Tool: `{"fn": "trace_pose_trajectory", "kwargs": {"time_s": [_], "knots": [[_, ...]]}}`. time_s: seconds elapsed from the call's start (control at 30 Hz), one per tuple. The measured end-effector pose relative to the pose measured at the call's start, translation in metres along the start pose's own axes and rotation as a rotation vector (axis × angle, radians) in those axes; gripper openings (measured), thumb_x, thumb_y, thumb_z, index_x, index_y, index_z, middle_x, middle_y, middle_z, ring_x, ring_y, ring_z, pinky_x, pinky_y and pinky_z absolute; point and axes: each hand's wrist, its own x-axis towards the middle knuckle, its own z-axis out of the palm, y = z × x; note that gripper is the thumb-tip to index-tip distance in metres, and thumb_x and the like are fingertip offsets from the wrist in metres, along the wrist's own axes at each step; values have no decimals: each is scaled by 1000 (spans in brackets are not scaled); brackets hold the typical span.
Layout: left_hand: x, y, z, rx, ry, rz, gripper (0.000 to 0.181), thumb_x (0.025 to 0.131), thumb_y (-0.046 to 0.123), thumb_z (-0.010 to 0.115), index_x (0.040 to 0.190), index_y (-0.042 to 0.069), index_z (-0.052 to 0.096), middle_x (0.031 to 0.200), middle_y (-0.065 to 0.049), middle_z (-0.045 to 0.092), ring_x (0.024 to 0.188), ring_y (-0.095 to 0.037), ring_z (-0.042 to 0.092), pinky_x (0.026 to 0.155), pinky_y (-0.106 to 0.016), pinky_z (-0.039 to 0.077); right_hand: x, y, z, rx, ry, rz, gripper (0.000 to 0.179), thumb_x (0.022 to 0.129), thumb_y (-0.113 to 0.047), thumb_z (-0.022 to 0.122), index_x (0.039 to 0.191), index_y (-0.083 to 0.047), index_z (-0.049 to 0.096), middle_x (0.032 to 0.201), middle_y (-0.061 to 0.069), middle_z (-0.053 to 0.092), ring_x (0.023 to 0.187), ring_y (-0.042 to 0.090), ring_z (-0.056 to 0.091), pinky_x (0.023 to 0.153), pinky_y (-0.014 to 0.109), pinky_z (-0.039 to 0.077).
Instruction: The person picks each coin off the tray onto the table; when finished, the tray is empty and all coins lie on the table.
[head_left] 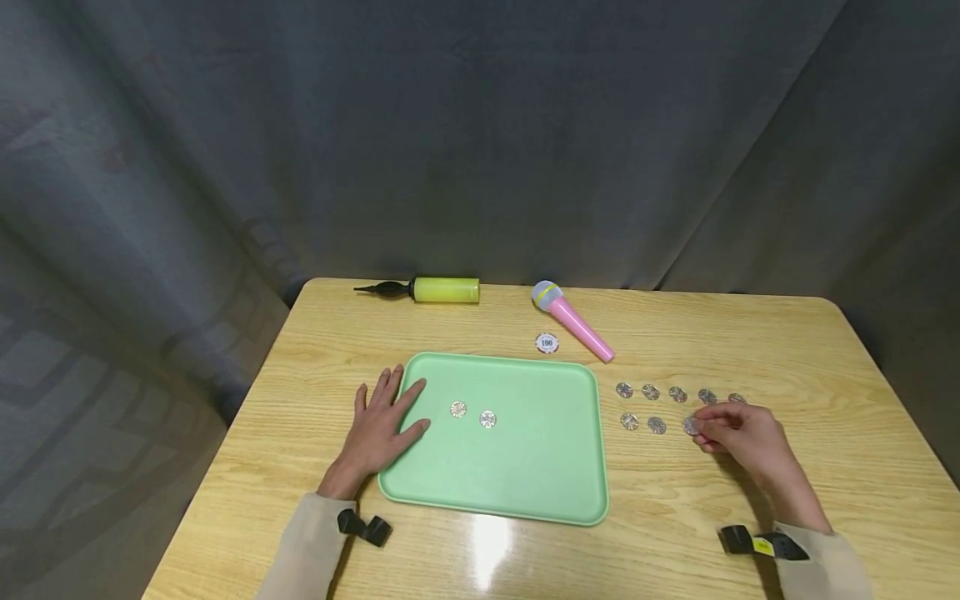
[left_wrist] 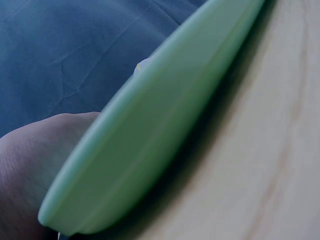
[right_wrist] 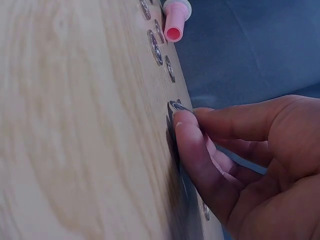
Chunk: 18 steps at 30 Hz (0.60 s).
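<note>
At the right of the table my right hand pinches a silver coin between thumb and fingertips. In the right wrist view that coin is tilted, its edge right at the wood. Two more coins, one of them this coin, lie to its left, and a row of several coins runs behind. My left hand, fingers spread, rests over the left rim of a green tray. Inside the tray lie a gold-toned coin and a silver-toned coin.
Behind the tray lies a white poker chip marked 100, beside a pink toy microphone with a grey head. A yellow hand pump with a black nozzle lies at the back left. Dark curtain hangs behind the wooden table.
</note>
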Motion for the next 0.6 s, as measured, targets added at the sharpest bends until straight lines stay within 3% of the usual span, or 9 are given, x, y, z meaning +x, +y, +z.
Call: {"fn": "trace_pose_trajectory", "kwargs": {"time_s": [0.37,0.6], "knots": [[0,-1,1,-4,0,-3,67,94,45,60,153,19,44,166,-20,24,156,-43,16,118,-71,7,0,-1,4,-172,66,-9,20,94,0,62,107,15,66,86,20,73,65,2,64,57,20,56],[1,0,0,-1,-5,-4,66,94,44,60,153,18,44,166,-21,23,155,-44,16,118,-71,7,-1,-2,5,-246,67,-19,18,95,-2,62,106,11,68,83,16,72,64,6,61,55,21,53]]}}
